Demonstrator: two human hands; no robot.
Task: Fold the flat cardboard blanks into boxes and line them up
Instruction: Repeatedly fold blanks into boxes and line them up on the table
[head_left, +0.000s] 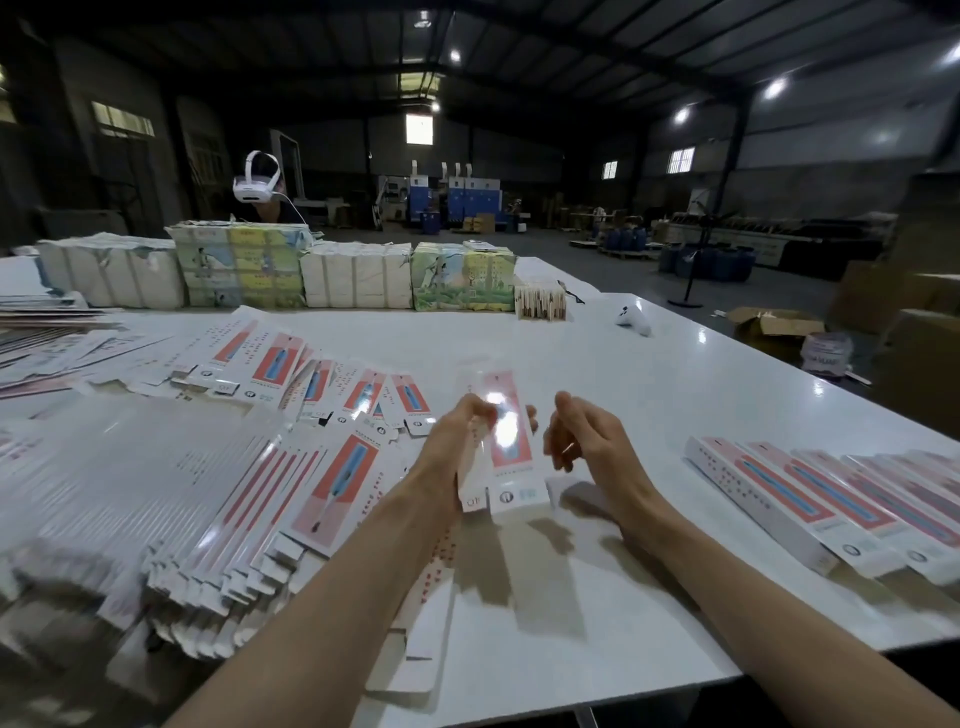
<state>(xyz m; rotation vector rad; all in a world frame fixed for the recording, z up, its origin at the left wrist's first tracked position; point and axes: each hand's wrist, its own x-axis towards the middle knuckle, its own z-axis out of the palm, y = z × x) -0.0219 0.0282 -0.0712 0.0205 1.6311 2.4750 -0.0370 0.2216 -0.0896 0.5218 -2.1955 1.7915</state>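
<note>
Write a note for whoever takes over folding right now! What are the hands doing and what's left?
Left hand grips the half-folded box, held above the table.
Right hand beside it, fingers loosely curled, holding nothing.
Done: a row of folded boxes on the right.
Left to do: finish this box, add it to the row; many flat blanks wait on the left.

i see a dim warehouse (519, 150) past the white tabletop (675, 374), bright ceiling lamps (775, 88), small lit windows (681, 160), grey concrete floor (618, 267), blue drums (727, 262) beyond its right edge
</note>
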